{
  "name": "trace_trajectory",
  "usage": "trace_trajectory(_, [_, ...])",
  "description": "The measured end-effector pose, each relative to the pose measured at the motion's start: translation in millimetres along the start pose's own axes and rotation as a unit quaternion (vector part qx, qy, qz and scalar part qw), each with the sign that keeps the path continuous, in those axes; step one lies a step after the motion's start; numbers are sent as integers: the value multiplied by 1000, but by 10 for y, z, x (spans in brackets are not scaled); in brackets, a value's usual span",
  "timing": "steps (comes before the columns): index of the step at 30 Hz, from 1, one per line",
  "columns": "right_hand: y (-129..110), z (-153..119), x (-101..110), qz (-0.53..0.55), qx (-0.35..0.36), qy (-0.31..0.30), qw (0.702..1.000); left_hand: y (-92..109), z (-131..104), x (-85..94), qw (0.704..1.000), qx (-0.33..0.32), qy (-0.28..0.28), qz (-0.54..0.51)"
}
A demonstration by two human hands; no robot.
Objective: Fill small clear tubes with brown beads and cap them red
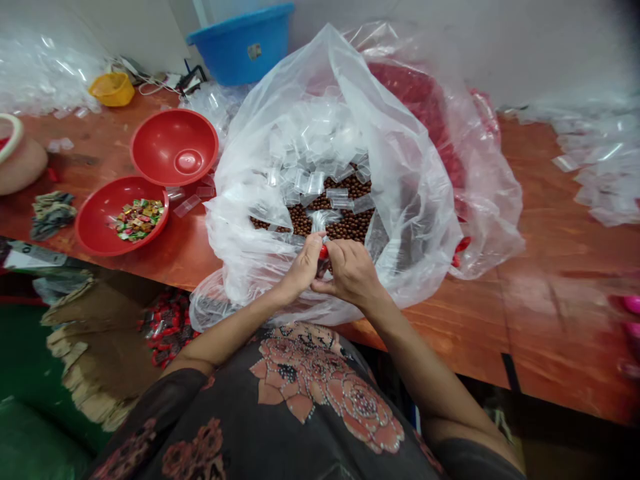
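My left hand [304,265] and my right hand [354,272] meet over the front of a big clear plastic bag [410,167]. Between them they grip a small container with a red cap [323,253]; its lower part looks dark, and fingers hide much of it. Just beyond my fingertips lie many small brown balls [350,229] inside the bag. Clear plastic pieces, like short empty sleeves [316,182], are heaped on top of the balls. Both hands are closed, the right thumb passing under the container.
Two red bowls [150,137] stand to the left, the nearer one with small colourful wrapped pieces [140,219]. A blue basin [245,47] and a yellow basket [112,89] sit behind. Below the table edge, a cardboard box [107,340] holds red-capped containers [167,327]. More clear pieces [613,160] lie right.
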State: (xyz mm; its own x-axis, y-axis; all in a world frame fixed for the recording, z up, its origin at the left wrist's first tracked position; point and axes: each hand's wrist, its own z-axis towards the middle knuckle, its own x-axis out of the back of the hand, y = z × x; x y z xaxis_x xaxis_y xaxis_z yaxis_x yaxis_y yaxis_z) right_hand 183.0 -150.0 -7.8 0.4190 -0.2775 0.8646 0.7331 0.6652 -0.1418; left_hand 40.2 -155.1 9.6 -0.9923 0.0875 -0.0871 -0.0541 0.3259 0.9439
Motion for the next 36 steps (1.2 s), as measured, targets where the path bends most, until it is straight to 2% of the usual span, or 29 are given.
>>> trace_trajectory(3, [5, 6, -29, -9, 29, 40, 999, -13, -17, 11, 1000, 3, -20, 7])
trace_trajectory(8, [-16, 16, -56, 18, 41, 59, 997, 22, -18, 12, 995, 64, -48, -64])
trace_trajectory(13, [-37, 5, -97, 46, 40, 69, 996, 74, -5, -15, 992, 97, -32, -78])
trace_trajectory(16, [-57, -8, -124, 129, -7, 56, 990, 168, -14, 5, 981, 131, -53, -135])
trace_trajectory(19, [-78, -20, -127, 238, -74, 86, 965, 276, -49, 56, 968, 145, -89, -187])
trace_trajectory(22, [-84, -34, -90, 268, -85, 119, 952, 294, -83, 108, 971, 94, -118, -184])
trace_trajectory(27, [-49, -58, 14, 227, -60, 86, 968, 141, -92, 123, 989, -13, -105, -106])
trace_trajectory(30, [-14, -64, 34, 207, -52, 79, 974, 56, -83, 115, 993, -47, -96, -57])
trace_trajectory(36, [15, -60, 21, 210, -58, 76, 973, -49, -56, 109, 988, -90, -119, -28])
